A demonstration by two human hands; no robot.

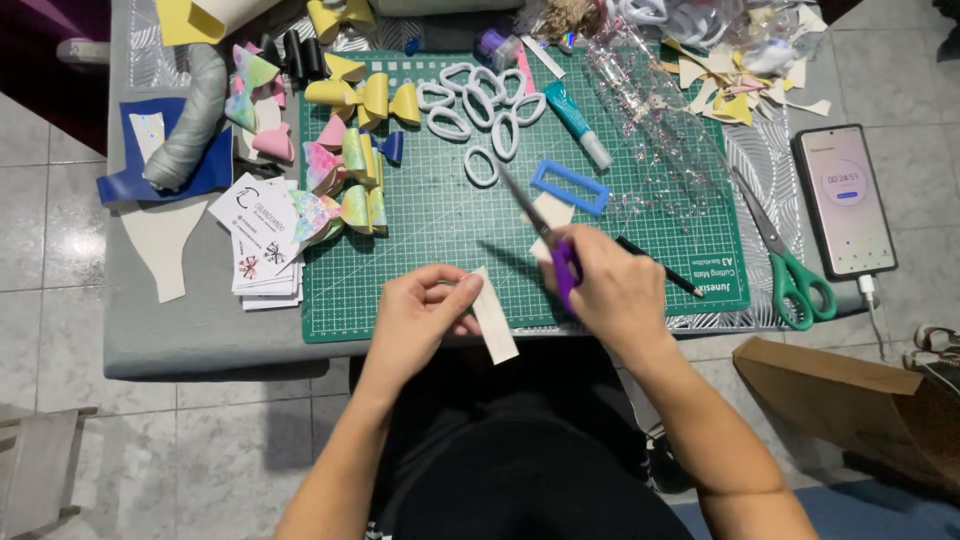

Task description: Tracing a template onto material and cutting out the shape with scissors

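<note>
Seated over a green cutting mat (430,230), left hand (420,315) pinches a cream strip (494,318); right hand (610,285) grips purple-handled scissors (545,240).

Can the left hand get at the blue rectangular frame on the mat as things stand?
Probably not at once: the left hand holds a pale strip, and the right hand with purple-handled scissors lies across the way to the blue frame.

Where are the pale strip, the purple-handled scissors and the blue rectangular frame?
pale strip (495,318), head view, middle of strip
purple-handled scissors (530,215), head view, on the blades
blue rectangular frame (592,200), head view, right end of frame
</note>
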